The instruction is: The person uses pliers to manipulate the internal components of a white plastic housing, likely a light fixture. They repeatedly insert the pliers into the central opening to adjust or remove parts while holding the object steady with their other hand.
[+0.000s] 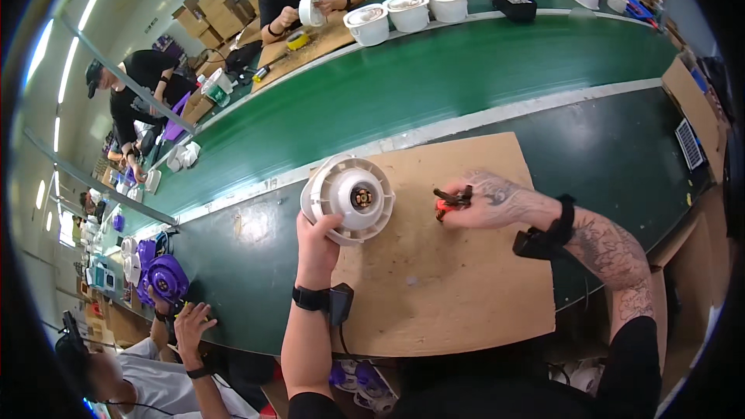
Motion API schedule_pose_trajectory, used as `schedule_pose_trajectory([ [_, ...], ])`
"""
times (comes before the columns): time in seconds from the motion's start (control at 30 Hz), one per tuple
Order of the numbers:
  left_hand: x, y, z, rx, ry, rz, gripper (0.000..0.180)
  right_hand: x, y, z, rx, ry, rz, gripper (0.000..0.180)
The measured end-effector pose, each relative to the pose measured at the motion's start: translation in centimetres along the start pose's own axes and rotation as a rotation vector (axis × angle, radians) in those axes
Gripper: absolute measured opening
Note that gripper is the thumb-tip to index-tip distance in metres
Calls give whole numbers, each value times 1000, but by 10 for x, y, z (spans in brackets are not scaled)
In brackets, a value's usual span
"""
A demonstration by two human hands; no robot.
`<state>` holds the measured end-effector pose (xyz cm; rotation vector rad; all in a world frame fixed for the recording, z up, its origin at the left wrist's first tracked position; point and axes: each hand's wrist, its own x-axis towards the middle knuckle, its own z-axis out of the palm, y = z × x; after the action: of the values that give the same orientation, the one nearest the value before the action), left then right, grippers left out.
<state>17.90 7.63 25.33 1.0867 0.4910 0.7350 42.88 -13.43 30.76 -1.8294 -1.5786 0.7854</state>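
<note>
My left hand (317, 244) grips a round white plastic appliance base (341, 202) by its near left edge. The base is tilted so that its ribbed ring and a central connector with metallic contacts face up. To the right, over the cardboard sheet (442, 287), my right hand (493, 200) is closed around a small red-and-dark hand tool (452, 202) that looks like pliers. Fingers cover much of the tool, and it is apart from the base. Dark bands with small boxes sit on both my wrists.
Beyond my dark green table runs a green conveyor belt (466, 70). White appliance housings (407, 12) stand along its far side, where several people work. At left, a co-worker's hand (194, 330) is near purple housings (163, 278). An open cardboard box (691, 101) stands at right.
</note>
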Motion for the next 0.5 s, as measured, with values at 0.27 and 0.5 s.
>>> schedule_pose_trajectory([
  [0.27,12,3,-7,-71,8,-22,59,68,-18,11,92,230,-15,47],
  [0.5,8,7,-11,-131,1,-88,59,32,-1,-40,-260,-187,41,45],
])
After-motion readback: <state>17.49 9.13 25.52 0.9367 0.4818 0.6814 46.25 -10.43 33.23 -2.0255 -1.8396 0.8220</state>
